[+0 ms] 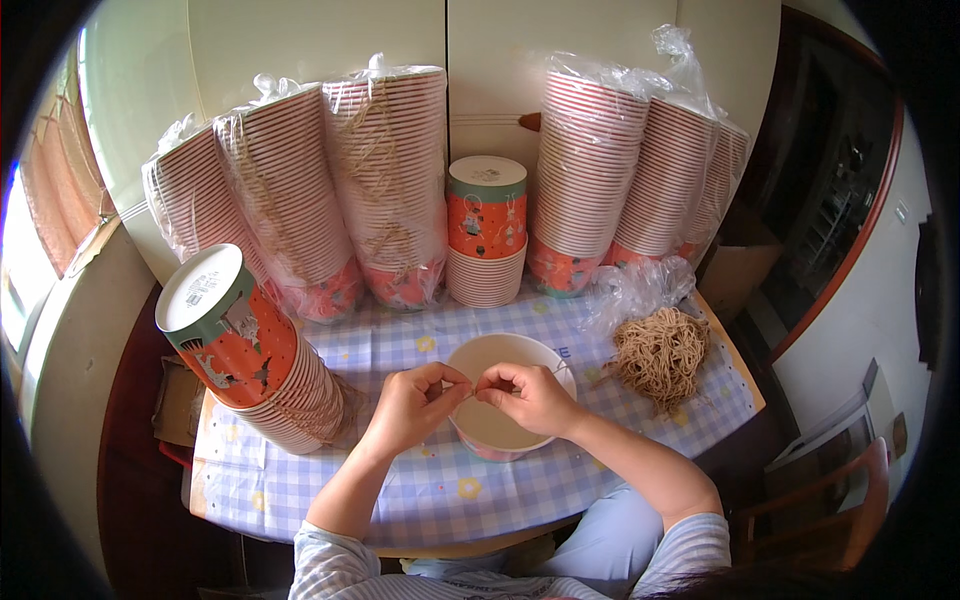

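A large white paper bucket (500, 437) stands open on the table in front of me. Over its mouth, my left hand (412, 402) and my right hand (530, 398) meet with thumbs and forefingers pinched together. Whatever is between the fingertips is too small to make out. A thin pale strand (563, 366) shows at the bucket's right rim, just beyond my right hand. Farther right lies a tangled heap of tan cords (661, 354).
The checked tablecloth (300, 495) carries an upside-down stack of orange-and-green buckets (235, 335) at left, with cords hanging beside it. Another inverted stack (487, 215) stands at the back, between tall plastic-wrapped stacks (388, 170). Crumpled clear plastic (640, 290) touches the cord heap. A wooden chair (865, 490) is at right.
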The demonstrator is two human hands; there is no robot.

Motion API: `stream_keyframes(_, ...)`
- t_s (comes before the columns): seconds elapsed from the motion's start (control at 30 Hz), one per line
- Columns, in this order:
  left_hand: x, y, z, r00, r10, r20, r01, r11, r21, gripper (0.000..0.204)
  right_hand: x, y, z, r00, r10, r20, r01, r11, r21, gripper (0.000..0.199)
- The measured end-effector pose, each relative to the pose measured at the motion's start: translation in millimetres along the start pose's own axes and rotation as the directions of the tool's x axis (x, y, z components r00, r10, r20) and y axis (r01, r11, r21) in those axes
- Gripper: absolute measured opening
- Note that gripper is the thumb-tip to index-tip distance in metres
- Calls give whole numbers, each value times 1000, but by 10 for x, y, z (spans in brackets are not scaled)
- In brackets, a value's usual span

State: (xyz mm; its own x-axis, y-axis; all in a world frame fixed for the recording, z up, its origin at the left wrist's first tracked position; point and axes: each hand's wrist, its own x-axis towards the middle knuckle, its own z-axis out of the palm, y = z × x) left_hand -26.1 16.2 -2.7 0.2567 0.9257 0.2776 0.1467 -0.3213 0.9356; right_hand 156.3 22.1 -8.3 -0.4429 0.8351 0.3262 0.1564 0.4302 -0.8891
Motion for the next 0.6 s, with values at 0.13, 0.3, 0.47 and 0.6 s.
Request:
stream_keyframes(0.13,12,-16,-43,1000,-13,19,12,999,53,12,4,14,10,1000,4,13,-4,1000,10,9)
stream_keyframes(0.3,20,-21,-66,1000,-13,-8,14,996,86,12,-1,54,16,1000,6,5,-6,1000,26,8)
stream_keyframes(0.47,28,-12,-71,1000,-18,-11,19,995,102,12,-4,20,9,999,39,12,-40,998,57,7)
stream_keyframes(0.6,33,-12,-75,1000,-22,-10,23,994,105,12,-8,66,11,1000,28,9,-29,996,79,7)
